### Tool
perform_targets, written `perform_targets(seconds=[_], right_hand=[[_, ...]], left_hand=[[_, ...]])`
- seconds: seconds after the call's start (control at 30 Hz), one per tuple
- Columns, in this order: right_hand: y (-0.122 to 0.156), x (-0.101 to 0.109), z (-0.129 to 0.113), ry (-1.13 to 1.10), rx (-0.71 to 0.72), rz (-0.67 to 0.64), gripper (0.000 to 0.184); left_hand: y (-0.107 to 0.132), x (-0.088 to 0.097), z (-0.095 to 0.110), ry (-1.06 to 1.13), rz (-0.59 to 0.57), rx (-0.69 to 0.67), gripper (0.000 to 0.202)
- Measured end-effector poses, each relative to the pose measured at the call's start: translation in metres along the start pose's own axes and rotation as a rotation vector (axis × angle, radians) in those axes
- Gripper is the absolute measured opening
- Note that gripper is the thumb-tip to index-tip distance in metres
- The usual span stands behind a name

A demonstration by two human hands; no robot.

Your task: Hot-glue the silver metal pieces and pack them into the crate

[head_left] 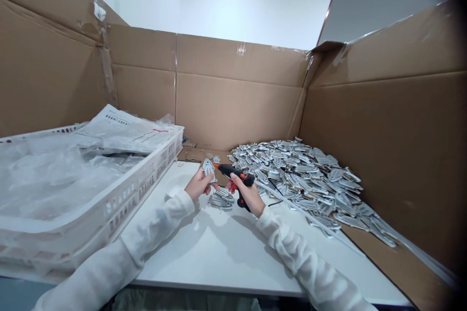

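My left hand (200, 184) holds a small flat grey-and-white cutout (208, 169) upright between its fingers. In my right hand (249, 194) is a black and orange glue gun (237, 173), its handle wrapped by my fingers. The orange nozzle points left and is at the edge of the cutout; whether it touches I cannot tell. A long pale glue stick (302, 211) runs from the back of the gun down to the right. Below my hands, a small pile of similar cutouts (221, 199) lies on the white tabletop (219, 252).
A large heap of cutouts (292, 167) spreads over the right side of the table. On the left stands a white plastic basket (138, 194) with clear plastic bags (58, 180) and a printed white bag (124, 129). Tall cardboard walls (233, 97) enclose the back and both sides.
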State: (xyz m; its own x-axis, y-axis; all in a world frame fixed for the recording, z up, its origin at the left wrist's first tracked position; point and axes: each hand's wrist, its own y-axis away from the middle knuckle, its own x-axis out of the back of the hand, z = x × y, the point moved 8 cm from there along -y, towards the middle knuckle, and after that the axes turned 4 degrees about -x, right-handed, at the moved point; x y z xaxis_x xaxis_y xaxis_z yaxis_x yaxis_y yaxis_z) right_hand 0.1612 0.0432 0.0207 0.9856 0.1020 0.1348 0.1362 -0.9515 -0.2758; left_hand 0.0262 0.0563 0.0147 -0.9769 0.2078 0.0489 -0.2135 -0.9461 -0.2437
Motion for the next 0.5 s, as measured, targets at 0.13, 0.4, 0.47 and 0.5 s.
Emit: perform_targets(seconds=[0.13,0.4,0.47,0.5], right_hand=[[0.0045,0.0002,-0.0035,0.105,-0.015,0.018,0.044],[0.0079,0.0009,-0.007,0.194,-0.026,0.051,0.046],[0.0059,0.0012,-0.0027,0.207,-0.036,0.048,0.047],[0.0048,0.0014,-0.0008,0.219,-0.033,0.046,0.047]], left_hand=[[0.0018,-0.0024,0.0006,-0.005,-0.015,0.013,0.021],[0.0032,-0.0063,0.0025,-0.023,-0.041,-0.007,0.02],[0.0024,-0.0063,0.0015,-0.033,-0.046,-0.021,0.021],[0.002,-0.0062,0.001,-0.038,-0.047,-0.028,0.022]])
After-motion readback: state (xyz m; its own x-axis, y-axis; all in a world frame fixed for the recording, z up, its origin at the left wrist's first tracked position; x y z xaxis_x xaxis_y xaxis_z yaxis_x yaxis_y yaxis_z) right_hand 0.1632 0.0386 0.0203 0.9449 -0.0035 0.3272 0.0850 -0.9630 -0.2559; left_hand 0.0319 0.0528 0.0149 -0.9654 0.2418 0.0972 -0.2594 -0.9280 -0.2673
